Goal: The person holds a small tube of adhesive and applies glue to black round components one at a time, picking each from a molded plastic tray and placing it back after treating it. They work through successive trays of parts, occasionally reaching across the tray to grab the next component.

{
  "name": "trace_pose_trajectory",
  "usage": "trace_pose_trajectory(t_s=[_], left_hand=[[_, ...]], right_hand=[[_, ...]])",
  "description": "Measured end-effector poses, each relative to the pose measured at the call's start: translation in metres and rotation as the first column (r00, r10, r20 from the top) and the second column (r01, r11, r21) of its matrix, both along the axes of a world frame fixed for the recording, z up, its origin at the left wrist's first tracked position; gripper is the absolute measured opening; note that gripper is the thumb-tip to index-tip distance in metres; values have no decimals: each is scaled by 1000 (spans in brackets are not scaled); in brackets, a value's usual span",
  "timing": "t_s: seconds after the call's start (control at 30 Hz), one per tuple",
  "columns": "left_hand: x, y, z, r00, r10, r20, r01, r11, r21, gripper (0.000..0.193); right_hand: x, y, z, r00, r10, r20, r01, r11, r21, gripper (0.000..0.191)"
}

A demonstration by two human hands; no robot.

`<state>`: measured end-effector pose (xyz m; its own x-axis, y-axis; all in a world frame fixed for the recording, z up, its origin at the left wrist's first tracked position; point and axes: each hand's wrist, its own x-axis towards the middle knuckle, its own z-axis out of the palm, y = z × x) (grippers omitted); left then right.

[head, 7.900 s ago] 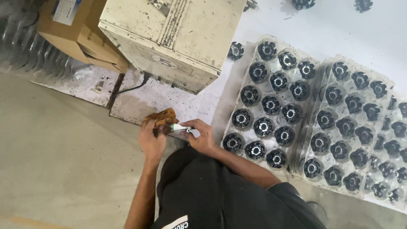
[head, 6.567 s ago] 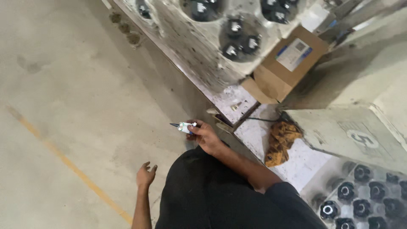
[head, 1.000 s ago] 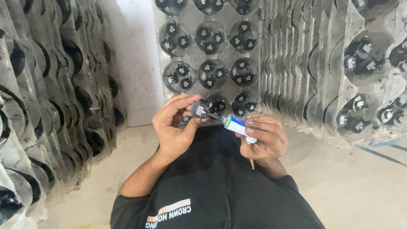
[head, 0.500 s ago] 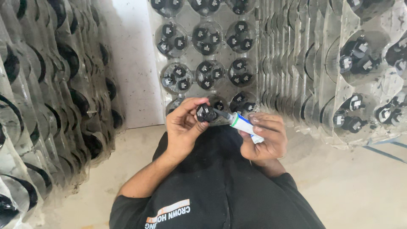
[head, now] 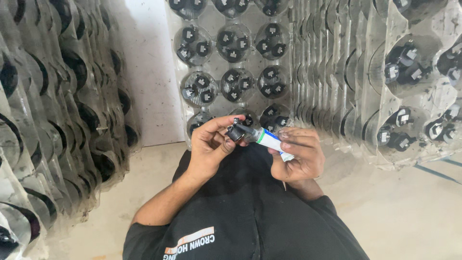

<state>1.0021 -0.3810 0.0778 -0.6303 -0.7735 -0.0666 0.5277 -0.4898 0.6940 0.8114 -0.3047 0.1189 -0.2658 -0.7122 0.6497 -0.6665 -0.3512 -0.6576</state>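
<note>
A factory or warehouse floor: bare concrete (head: pixel 414 212), stacked clear plastic trays (head: pixel 332 72) of black parts (head: pixel 233 86).

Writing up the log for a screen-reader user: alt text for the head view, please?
Seen from above, a person's left hand pinches a small black part while the right hand presses the tip of a white tube against it. Stacked clear plastic trays of similar black parts stand on a concrete floor in front.

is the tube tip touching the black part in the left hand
Touching: the head view shows the tube nozzle pressed against the black part held in the left hand.
</note>
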Motion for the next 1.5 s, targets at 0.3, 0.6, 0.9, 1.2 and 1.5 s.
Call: trace_pose_trajectory(t_s=[0.3, 0.6, 0.9, 1.2, 1.5], left_hand=[[-5, -1, -2, 1000, 0, -9, 1, 999, 47, 54], [-12, -2, -9, 992, -20, -128, 38, 989, 140, 59], [-42, -36, -48, 985, 169, 41, -168, 986, -13, 48], [-151, -210, -123, 710, 352, 610, 126, 789, -601, 40], [-241, -295, -143, 314, 854, 416, 646, 129, -753, 34]], right_hand=[[-5, 0, -4, 999, -4, 32, 3, 1000, 3, 26], [-10, -2, -1, 1000, -8, -5, 8, 1000, -6, 28], [-32, 7, -15, 989, -99, 113, 97, 995, 18, 26], [-62, 18, -55, 921, -132, 366, 105, 990, 93, 26], [-71, 16, -83, 902, -130, 412, 66, 984, 166, 28]])
